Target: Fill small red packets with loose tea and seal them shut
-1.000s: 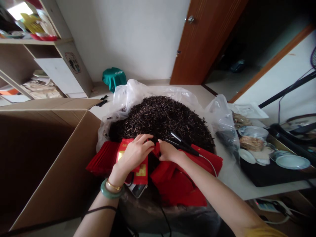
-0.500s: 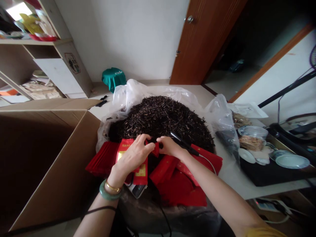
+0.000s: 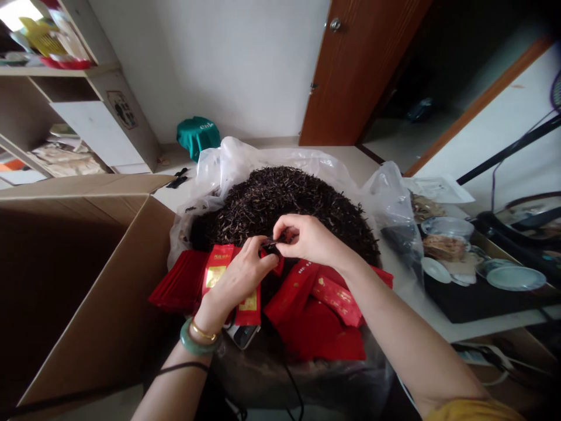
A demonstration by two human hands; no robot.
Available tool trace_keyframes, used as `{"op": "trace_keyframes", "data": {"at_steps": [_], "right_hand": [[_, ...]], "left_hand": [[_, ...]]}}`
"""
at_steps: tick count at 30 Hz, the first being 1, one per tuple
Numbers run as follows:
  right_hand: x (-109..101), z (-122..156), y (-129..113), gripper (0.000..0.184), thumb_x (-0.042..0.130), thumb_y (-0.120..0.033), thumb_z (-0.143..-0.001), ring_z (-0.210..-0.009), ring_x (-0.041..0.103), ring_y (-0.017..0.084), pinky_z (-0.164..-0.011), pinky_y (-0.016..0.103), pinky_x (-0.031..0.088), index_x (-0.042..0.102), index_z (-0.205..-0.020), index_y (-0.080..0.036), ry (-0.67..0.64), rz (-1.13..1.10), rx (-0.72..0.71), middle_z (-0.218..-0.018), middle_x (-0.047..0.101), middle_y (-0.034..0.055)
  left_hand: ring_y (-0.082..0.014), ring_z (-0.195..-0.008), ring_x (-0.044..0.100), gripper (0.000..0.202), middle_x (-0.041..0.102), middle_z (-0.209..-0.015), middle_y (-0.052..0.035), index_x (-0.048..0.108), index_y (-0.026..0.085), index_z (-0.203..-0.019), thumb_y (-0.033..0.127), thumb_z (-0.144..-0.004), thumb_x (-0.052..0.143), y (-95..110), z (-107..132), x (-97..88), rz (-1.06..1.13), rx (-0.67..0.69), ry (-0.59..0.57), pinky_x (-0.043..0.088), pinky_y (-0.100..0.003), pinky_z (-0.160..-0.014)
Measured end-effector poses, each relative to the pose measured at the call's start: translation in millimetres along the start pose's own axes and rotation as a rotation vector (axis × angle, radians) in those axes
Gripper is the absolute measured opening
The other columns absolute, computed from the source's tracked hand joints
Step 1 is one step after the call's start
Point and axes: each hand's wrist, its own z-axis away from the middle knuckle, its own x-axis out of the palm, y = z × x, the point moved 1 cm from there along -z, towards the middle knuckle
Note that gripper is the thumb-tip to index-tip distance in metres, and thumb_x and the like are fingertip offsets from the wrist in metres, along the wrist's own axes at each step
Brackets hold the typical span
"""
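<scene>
My left hand (image 3: 249, 266), with a green bangle and a gold bracelet at the wrist, is closed around a small red packet (image 3: 277, 266); the fingers hide most of it. Right above the packet's mouth, my right hand (image 3: 302, 237) pinches some dark dried tea leaves (image 3: 287, 236), its fingertips almost meeting the left ones. Behind both hands rises a large heap of tea leaves (image 3: 293, 190) in a clear plastic bag (image 3: 232, 152). Printed red packets (image 3: 219, 257) lie beneath my left wrist, partly over a small scale-like device (image 3: 243, 336). Flat red packets (image 3: 324, 333) are spread below my right forearm.
An open cardboard box (image 3: 109, 280) stands at the left. More red packets (image 3: 182, 280) are stacked beside it. On the right, a table (image 3: 467, 330) carries a clear tub (image 3: 447, 234) and dishes. A black cable (image 3: 293, 386) hangs at the front.
My right hand has moved up and now pinches tea leaves above the red packet. The black stick-like device with a white cable is now hidden behind my right arm. My left hand has barely moved.
</scene>
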Motion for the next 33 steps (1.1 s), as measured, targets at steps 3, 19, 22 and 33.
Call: {"op": "trace_keyframes", "data": {"at_steps": [3, 19, 22, 33], "right_hand": [[6.5, 2.5, 1.8, 0.017, 0.060, -0.009, -0.066, -0.064, 0.062, 0.010, -0.058, 0.019, 0.048, 0.066, -0.080, -0.017, -0.004, 0.037, 0.020, -0.082, 0.065, 0.0003], [33.8, 49.3, 38.0, 0.009, 0.061, -0.022, -0.086, -0.087, 0.056, 0.024, -0.079, 0.041, 0.053, 0.066, -0.081, -0.017, 0.066, 0.707, -0.332, -0.080, 0.064, 0.0084], [34.9, 53.4, 46.5, 0.019, 0.050, -0.014, -0.092, -0.086, 0.057, 0.021, -0.079, 0.036, 0.053, 0.064, -0.079, -0.017, 0.092, 0.702, -0.433, -0.078, 0.062, 0.0065], [31.6, 57.0, 44.0, 0.018, 0.050, -0.016, -0.090, -0.088, 0.060, 0.021, -0.078, 0.038, 0.056, 0.056, -0.107, -0.017, 0.240, 0.467, -0.445, -0.092, 0.062, 0.0093]], "left_hand": [[-0.0237, -0.112, 0.047, 0.020, 0.047, -0.122, -0.0083, 0.065, 0.020, -0.099, 0.021, -0.093, 0.046, -1.3, -1.2, 2.6, 0.002, -0.022, 0.007, 0.048, -0.040, -0.092], [-0.0210, -0.096, 0.053, 0.013, 0.054, -0.099, -0.0086, 0.062, 0.018, -0.088, 0.022, -0.092, 0.051, 7.8, -4.5, 4.4, -0.107, 0.189, 0.246, 0.054, -0.037, -0.080], [-0.0249, -0.112, 0.051, 0.008, 0.050, -0.116, -0.0133, 0.060, 0.017, -0.093, 0.022, -0.090, 0.055, 5.5, -3.4, 5.6, -0.061, 0.176, 0.269, 0.053, -0.041, -0.090], [-0.0175, -0.081, 0.066, 0.011, 0.065, -0.095, -0.0054, 0.055, 0.019, -0.101, 0.019, -0.090, 0.053, -1.7, -2.6, 11.4, 0.039, 0.098, 0.091, 0.055, -0.028, -0.070]]}}
